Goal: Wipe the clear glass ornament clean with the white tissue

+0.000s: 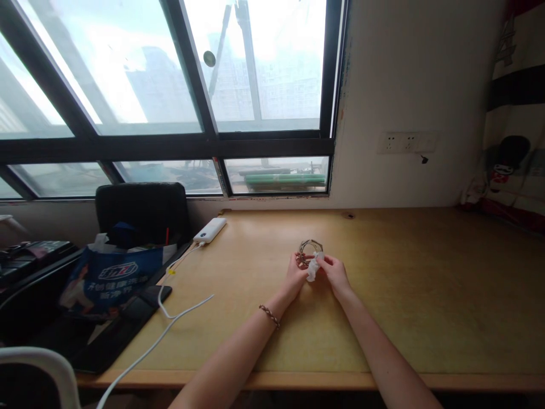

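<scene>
While both hands are meeting at frame centre, the left hand (296,274) is pinching a small coiled wire ring (309,247); the right hand (335,272) is pinching a crumpled white wipe (313,267) against it above the wooden bench (426,295); gentle strokes seem advisable.

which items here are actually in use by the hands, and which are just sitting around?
In use:
- left hand and right hand, both on the bracelet
- white wipe, pinched against the bracelet

Lying about:
- power bank with white cable
- blue bag
- black chair
- phone
- wooden desk
</scene>
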Demonstrator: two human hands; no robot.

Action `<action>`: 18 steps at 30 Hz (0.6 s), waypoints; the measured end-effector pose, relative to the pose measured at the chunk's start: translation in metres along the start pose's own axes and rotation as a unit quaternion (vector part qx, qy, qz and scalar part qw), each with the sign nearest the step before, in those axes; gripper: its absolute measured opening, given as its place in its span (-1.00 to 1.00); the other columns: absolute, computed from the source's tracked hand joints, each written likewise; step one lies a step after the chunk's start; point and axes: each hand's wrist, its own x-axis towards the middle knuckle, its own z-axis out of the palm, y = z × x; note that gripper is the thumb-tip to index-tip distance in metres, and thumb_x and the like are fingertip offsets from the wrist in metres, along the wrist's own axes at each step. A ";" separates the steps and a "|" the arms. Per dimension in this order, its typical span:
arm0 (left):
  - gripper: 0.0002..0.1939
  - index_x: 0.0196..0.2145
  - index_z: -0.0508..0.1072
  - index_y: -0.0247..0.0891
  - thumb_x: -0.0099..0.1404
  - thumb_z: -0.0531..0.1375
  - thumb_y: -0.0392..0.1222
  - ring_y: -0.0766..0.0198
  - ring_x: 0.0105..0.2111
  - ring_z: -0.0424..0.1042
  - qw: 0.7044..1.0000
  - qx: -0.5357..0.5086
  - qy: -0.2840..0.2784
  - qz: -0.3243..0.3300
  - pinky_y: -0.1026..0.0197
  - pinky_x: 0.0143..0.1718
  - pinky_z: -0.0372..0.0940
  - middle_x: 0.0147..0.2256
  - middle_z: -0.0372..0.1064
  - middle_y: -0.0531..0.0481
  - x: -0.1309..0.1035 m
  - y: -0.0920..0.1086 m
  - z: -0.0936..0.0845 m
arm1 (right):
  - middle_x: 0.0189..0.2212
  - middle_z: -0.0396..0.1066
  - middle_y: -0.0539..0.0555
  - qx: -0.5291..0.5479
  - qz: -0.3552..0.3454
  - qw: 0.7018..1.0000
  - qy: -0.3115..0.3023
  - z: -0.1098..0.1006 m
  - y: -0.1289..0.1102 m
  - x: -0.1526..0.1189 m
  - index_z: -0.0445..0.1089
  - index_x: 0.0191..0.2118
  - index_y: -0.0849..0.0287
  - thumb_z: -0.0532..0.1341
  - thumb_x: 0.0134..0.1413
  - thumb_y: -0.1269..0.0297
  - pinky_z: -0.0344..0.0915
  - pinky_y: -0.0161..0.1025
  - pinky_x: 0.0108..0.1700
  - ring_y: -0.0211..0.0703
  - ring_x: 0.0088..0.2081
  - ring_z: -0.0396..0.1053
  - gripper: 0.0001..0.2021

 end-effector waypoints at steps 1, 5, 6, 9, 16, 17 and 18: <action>-0.46 -0.28 0.08 -0.28 -0.16 0.31 -0.29 0.19 -0.31 0.40 1.000 0.002 -0.001 -0.002 0.14 -0.30 0.30 -0.18 0.30 -0.19 0.000 0.000 0.000 | -0.39 0.44 0.11 -0.018 -0.007 1.000 0.007 0.000 0.000 0.000 0.42 -0.34 0.28 0.27 -0.31 0.15 0.30 -0.28 -0.37 -0.10 -0.37 0.37 -0.65; -0.45 -0.29 0.07 -0.27 -0.18 0.32 -0.31 0.16 -0.28 0.39 1.000 0.006 0.003 -0.003 0.13 -0.29 0.30 -0.19 0.30 -0.17 0.000 0.000 0.001 | -0.41 0.44 0.11 -0.022 -0.027 0.999 -0.003 0.001 0.004 0.000 0.42 -0.36 0.26 0.30 -0.36 0.18 0.29 -0.27 -0.34 -0.09 -0.37 0.37 -0.66; -0.45 -0.30 0.07 -0.28 -0.18 0.32 -0.31 0.15 -0.27 0.39 1.000 0.006 0.007 -0.002 0.12 -0.28 0.30 -0.20 0.30 -0.16 0.000 0.000 0.001 | -0.41 0.44 0.11 0.000 -0.024 1.000 -0.013 0.002 0.005 0.000 0.41 -0.36 0.26 0.30 -0.37 0.19 0.29 -0.27 -0.34 -0.10 -0.37 0.37 -0.66; -0.45 -0.31 0.06 -0.27 -0.19 0.32 -0.31 0.14 -0.26 0.39 1.000 0.003 0.013 0.005 0.10 -0.25 0.29 -0.20 0.30 -0.16 0.000 0.001 0.001 | -0.44 0.43 0.14 0.069 0.011 0.997 -0.042 0.005 0.009 -0.001 0.41 -0.36 0.31 0.32 -0.38 0.19 0.28 -0.27 -0.37 -0.13 -0.43 0.37 -0.63; -0.44 -0.31 0.08 -0.27 -0.19 0.34 -0.31 0.17 -0.26 0.38 0.999 0.015 -0.020 0.025 0.15 -0.27 0.30 -0.21 0.28 -0.11 -0.003 0.001 0.006 | -0.55 0.39 0.08 -0.141 -0.017 0.988 0.063 -0.005 0.004 0.005 0.41 -0.43 0.32 0.25 -0.29 0.09 0.18 -0.31 -0.46 -0.15 -0.50 0.31 -0.65; -0.44 -0.30 0.08 -0.27 -0.19 0.34 -0.31 0.19 -0.28 0.38 0.999 0.014 -0.034 0.026 0.15 -0.28 0.30 -0.21 0.28 -0.10 -0.003 0.000 0.006 | -0.56 0.39 0.07 -0.214 -0.055 0.971 0.091 -0.007 0.000 0.005 0.41 -0.44 0.30 0.23 -0.25 0.09 0.16 -0.32 -0.46 -0.16 -0.50 0.29 -0.68; -0.45 -0.30 0.09 -0.27 -0.19 0.33 -0.31 0.20 -0.29 0.38 0.998 0.013 -0.051 0.025 0.16 -0.29 0.30 -0.22 0.27 -0.09 -0.004 -0.002 0.007 | -0.55 0.38 0.06 -0.280 -0.100 0.948 0.112 -0.010 -0.004 0.004 0.41 -0.44 0.27 0.21 -0.21 0.11 0.14 -0.32 -0.44 -0.17 -0.49 0.28 -0.71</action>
